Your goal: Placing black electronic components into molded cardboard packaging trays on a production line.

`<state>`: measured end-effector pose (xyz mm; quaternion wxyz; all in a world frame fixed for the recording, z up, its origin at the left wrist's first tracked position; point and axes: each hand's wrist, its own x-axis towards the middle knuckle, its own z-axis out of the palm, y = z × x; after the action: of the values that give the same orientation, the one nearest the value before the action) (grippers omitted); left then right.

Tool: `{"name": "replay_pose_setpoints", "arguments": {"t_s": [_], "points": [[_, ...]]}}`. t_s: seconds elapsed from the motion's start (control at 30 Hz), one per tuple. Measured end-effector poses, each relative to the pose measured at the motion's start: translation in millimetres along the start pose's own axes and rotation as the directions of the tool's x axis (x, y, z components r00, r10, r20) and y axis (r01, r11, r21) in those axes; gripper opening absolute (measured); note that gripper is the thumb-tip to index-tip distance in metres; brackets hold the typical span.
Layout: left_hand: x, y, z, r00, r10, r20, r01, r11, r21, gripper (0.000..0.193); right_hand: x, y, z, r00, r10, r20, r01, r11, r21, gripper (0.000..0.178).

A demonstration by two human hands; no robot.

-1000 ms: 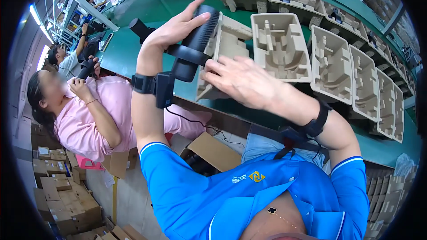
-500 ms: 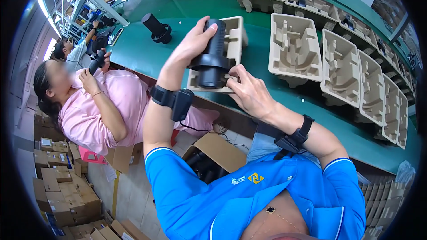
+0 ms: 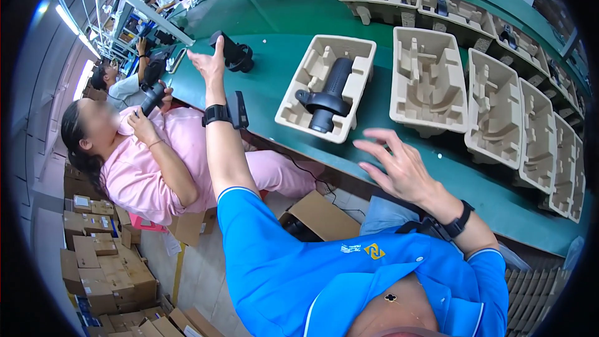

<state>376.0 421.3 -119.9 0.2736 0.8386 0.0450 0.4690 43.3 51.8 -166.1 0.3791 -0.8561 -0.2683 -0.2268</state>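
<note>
A black ribbed cylinder with a wide collar [image 3: 337, 84] lies in a beige moulded-pulp tray [image 3: 291, 105] on the green table. Its collar's eared side points left. Beyond the tray's near right corner hovers my right hand [image 3: 399, 165], fingers apart and holding nothing. My left hand [image 3: 211, 65] is stretched out to the far left, fingers spread, right beside a second black cylinder with a collar [image 3: 238, 56] that stands tilted on the table. Whether the fingers touch that cylinder I cannot tell.
To the right, several beige trays [image 3: 399, 103] stand in a row; trays behind hold small black parts [image 3: 442, 5]. At left a person in pink [image 3: 165, 162] holds a black cylindrical part [image 3: 151, 98]. Below the table edge sits an open carton [image 3: 327, 215].
The black cylinder was in my hands over the tray; now it lies inside, released. My left hand has moved left to the second cylinder. My right hand has drawn back from the tray.
</note>
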Motion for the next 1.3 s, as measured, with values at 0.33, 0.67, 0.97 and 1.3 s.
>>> {"name": "replay_pose_setpoints", "arguments": {"t_s": [0.33,0.67,0.97,1.3], "points": [[31.2,-58.0,62.2,0.957,0.004,0.289,0.025,0.995,-0.094,0.09,-97.0,35.9,-82.1,0.918,0.267,0.293,-0.29,0.956,0.039,0.019],[6.5,191.1,-40.3,0.898,0.394,0.197,-0.315,0.886,-0.341,0.067,-131.2,53.1,-85.9,0.888,0.455,0.07,-0.46,0.884,0.085,0.016],[-124.5,383.9,-40.6,0.523,0.656,0.545,-0.443,0.755,-0.484,0.049,-140.0,51.9,-84.1,0.935,0.333,0.123,-0.35,0.924,0.156,0.016],[-182.6,392.1,7.4,0.307,0.664,0.681,-0.6,0.691,-0.404,0.062,-155.2,54.6,-100.3,0.951,0.246,0.189,-0.288,0.926,0.245,0.021]]}}
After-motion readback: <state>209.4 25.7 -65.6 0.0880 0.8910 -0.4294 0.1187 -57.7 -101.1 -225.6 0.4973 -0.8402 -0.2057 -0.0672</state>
